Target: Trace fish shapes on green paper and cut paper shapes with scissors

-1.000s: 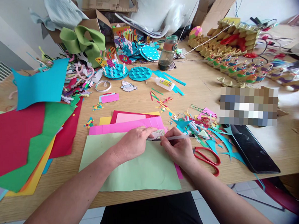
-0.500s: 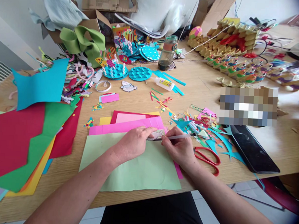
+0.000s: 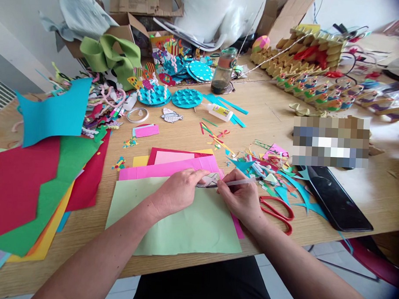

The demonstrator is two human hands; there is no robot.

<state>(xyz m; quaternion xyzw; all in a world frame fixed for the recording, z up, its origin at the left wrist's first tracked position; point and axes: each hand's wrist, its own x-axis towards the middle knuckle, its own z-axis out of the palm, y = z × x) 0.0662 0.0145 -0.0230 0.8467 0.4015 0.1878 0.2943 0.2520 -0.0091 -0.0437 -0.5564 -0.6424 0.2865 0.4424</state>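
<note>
Left hand (image 3: 182,189) pinned a pale fish-shaped paper cutout (image 3: 209,180), finger curl unclear; right hand (image 3: 241,198) pinched a translucent pen (image 3: 238,182), ideally hugging the cutout.

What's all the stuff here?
Green sheet: 1, pale green, front
Pink sheet: 1, pink, under green sheet
Pen: 1, whitish, front middle
Fish cutout: 1, whitish, beside pen
Scissors: 1, red-handled, front right
Phone: 1, black, right
Scraps: many, multicoloured, beyond scissors
Glue bottle: 1, white, table middle
Tape roll: 1, white, middle left
Loose fish: count unclear, whitish, beside tape roll
Discs: several, blue, far middle
Jar: 1, clear, far middle
Egg cartons: several, tan, far right
Boxes: several, brown, back
Paper sheets: several, multicoloured, left
Table: 1, brown, underneath
Left hand: 1, on fish cutout
Right hand: 1, holding pen
</note>
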